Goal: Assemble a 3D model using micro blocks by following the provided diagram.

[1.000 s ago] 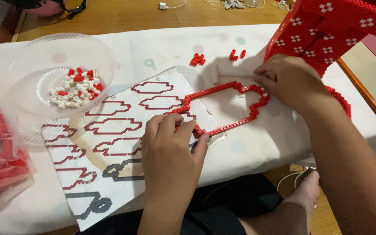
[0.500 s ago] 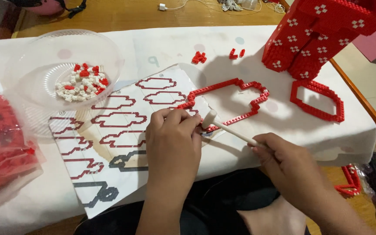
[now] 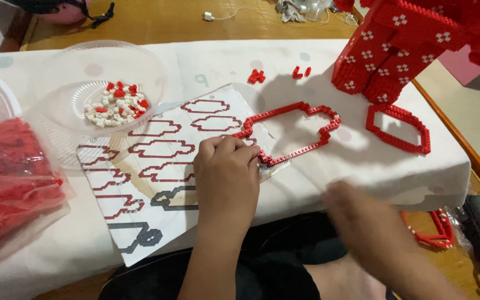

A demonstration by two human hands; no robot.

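Note:
A red brick outline, an open ring of small bricks, lies on the white tablecloth, partly over a printed pattern sheet. My left hand rests on the sheet, its curled fingers gripping the outline's lower left corner. My right hand is blurred, low at the table's front edge and off the outline. Its fingers and anything in them are unreadable. A second, smaller red ring lies to the right.
A clear plastic bowl with white and red pieces stands at the back left. A bag of red bricks is at far left. A tall red brick build stands back right. Loose red bricks lie mid-table.
My right hand left the outline's far right side, came down toward me with a pale stick, and is now blurred below the table edge. The left hand stayed on the outline.

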